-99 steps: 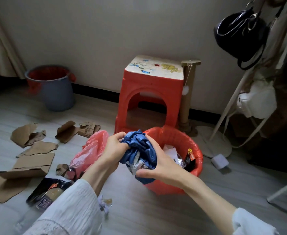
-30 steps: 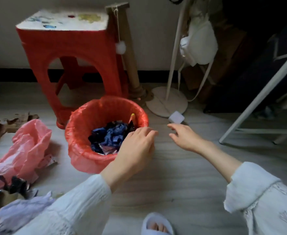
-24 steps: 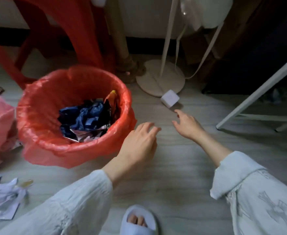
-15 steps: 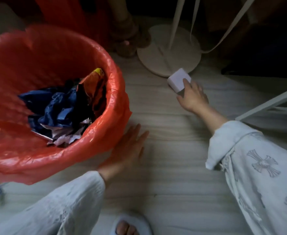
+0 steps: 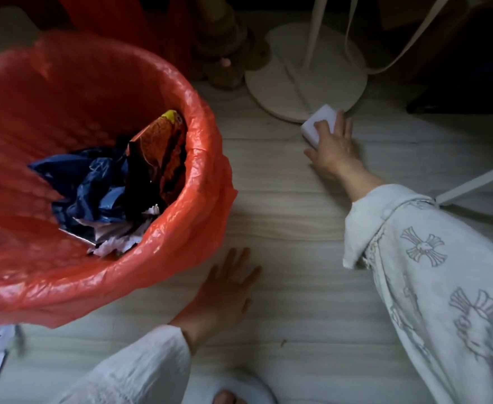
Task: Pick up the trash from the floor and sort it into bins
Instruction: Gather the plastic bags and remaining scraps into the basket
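Small white rectangular block [image 5: 315, 123], apparently the next piece of trash, lies on the pale wood-grain floor [image 5: 291, 199] against the round white stand base [image 5: 283, 91], with the right hand [image 5: 334, 147] draped over it, fingers curling round its far edge. The left hand [image 5: 224, 290] presses flat and open on the floor beside the red-lined round bin [image 5: 198, 182]. A clean pickup likely means closing thumb and fingers on opposite faces, then lifting clear of the base before sorting.
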